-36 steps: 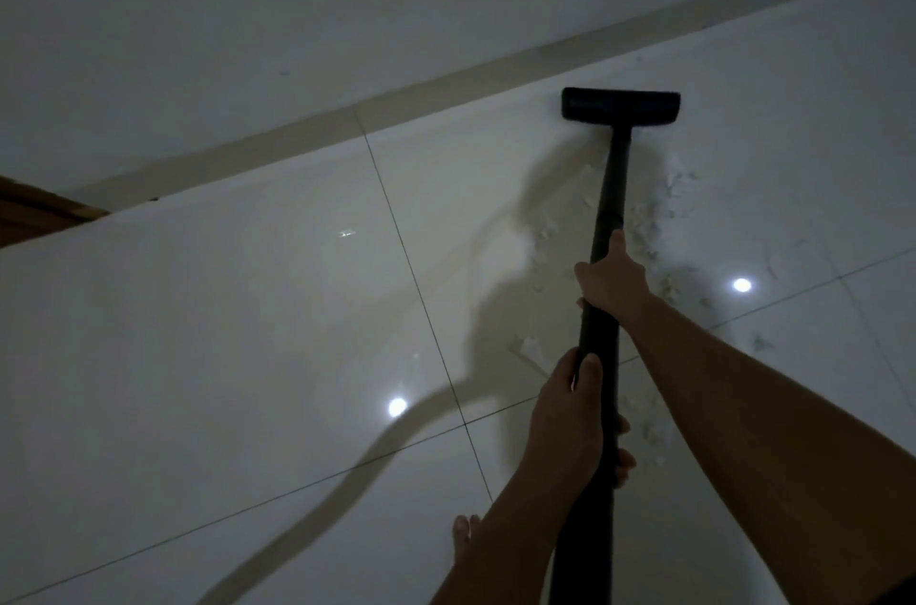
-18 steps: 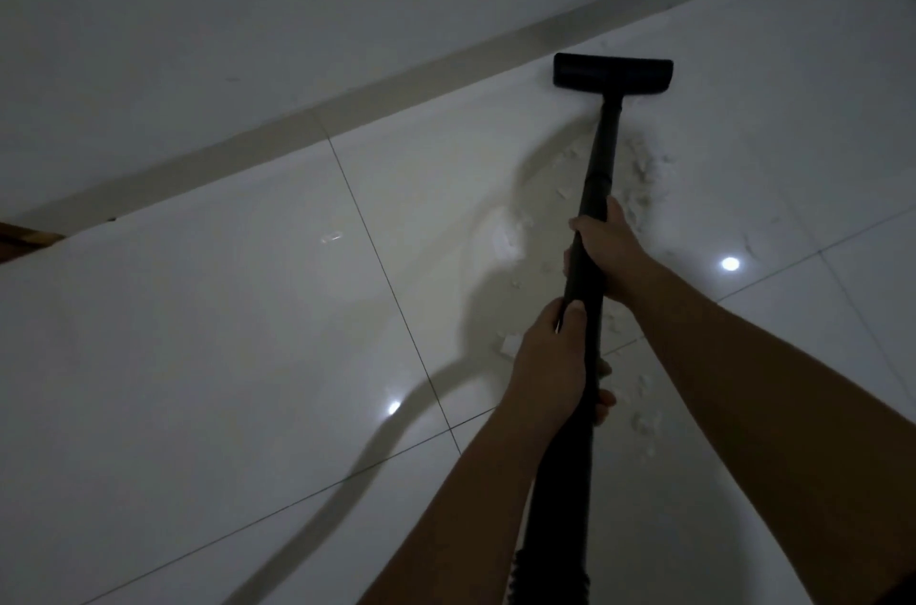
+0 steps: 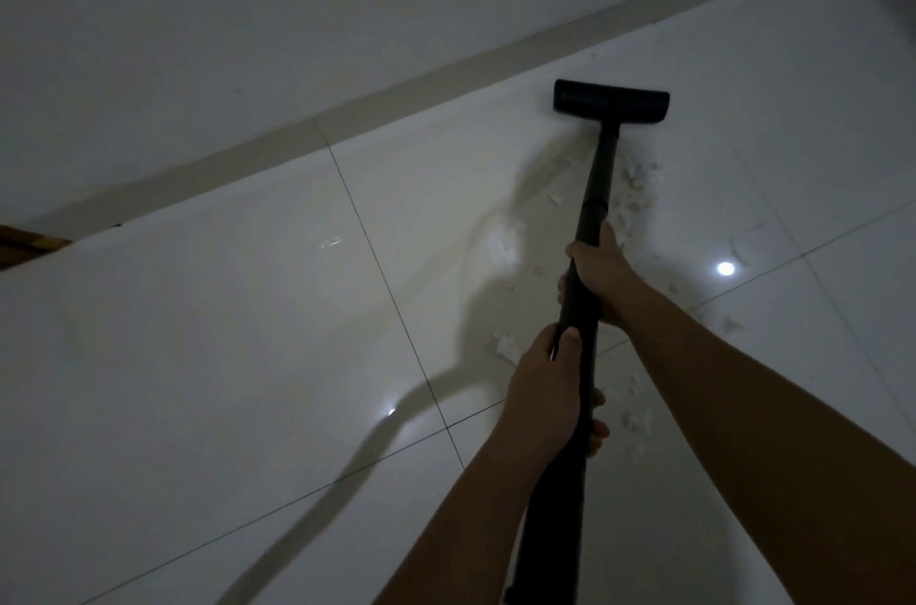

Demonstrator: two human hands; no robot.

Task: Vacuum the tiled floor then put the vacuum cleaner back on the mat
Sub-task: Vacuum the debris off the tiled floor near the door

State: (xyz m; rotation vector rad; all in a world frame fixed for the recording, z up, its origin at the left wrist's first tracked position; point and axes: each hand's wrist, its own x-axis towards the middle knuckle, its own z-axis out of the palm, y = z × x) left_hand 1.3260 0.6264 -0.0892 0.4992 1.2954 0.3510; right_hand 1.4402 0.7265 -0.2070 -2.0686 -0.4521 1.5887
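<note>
A black vacuum wand [image 3: 595,188] runs from the bottom of the view up to a wide black floor head [image 3: 611,101] resting on the glossy white tiled floor [image 3: 248,356], close to the wall's skirting. My right hand [image 3: 602,277] grips the wand higher up. My left hand [image 3: 545,394] grips it lower down, nearer to me. White paper scraps [image 3: 637,180] lie scattered on the tiles on both sides of the wand, between the head and my hands. The vacuum's body and the mat are out of view.
A white wall [image 3: 297,9] with a grey skirting strip [image 3: 396,101] bounds the floor at the back. A brown wooden edge [image 3: 29,242] shows at the far left. Ceiling lights reflect off the tiles, and the wand casts a long shadow to the left.
The floor head sits lower in the view than half a second ago, pulled slightly back from the skirting. Both hands keep their grip on the wand.
</note>
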